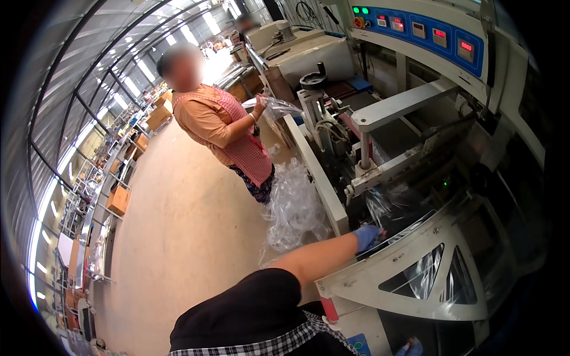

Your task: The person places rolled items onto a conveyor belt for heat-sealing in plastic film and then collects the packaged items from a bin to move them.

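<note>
My left arm in a black short sleeve reaches right to a packaging machine [389, 118]. On its end, my left hand [369, 237] wears a blue glove and lies at the edge of the machine's bed, beside a pale hinged frame [409, 270] with triangular openings. Its fingertips are partly hidden against the dark inside, so its grip cannot be told. Clear plastic film [386, 204] is bunched on the bed just beyond. My right hand [411, 347], also blue-gloved, barely shows at the lower edge, near a blue panel [358, 344]; its grip is unclear.
Across the machine's left side, a co-worker [217, 127] in a checked apron holds clear film [279, 108]. A heap of clear plastic [294, 207] lies on the floor between us. A metal press arm [404, 107] spans the bed, under a blue control panel [421, 35]. Workbenches line the far left.
</note>
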### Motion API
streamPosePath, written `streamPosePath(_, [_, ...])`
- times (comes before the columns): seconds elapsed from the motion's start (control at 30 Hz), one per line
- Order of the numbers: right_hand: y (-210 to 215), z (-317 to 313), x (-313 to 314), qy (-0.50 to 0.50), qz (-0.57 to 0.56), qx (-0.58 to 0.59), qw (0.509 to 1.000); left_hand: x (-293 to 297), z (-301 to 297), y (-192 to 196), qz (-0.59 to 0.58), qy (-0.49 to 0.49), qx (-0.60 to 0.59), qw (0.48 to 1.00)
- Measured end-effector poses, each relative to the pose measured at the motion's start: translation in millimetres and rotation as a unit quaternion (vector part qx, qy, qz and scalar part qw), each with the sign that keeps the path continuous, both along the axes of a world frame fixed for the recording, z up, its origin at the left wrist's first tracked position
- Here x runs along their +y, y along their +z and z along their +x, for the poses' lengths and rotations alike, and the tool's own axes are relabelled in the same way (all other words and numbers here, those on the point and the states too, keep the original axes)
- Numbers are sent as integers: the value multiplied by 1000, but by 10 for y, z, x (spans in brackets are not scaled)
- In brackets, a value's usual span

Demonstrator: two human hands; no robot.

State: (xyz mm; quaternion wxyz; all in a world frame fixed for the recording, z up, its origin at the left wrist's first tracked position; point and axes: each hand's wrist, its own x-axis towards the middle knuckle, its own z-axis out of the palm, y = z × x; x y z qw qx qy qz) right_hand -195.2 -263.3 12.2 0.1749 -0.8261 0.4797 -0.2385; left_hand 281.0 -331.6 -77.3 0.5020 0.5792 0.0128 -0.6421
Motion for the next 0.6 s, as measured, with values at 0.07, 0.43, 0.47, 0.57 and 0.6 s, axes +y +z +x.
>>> streamPosePath(0.07, [39, -13, -29, -46, 64, 65, 995, 499, 162, 70, 8, -139, -196, 971])
streamPosePath(0.43, [1335, 1078, -300, 58, -251, -69, 964, 1991, 251, 3253, -382, -185, -668, 611])
streamPosePath(0.47, [1365, 1116, -313, 84, -226, -88, 967, 2018, 343, 3632, -475, -157, -682, 534])
streamPosePath(0.57, [1760, 1984, 13, 143, -240, -123, 952, 2330, 575, 4516, -613, -125, -708, 327])
streamPosePath(0.6, [1830, 2236, 141, 149, -293, -130, 935, 2484, 656, 4734, -619, -114, -724, 281])
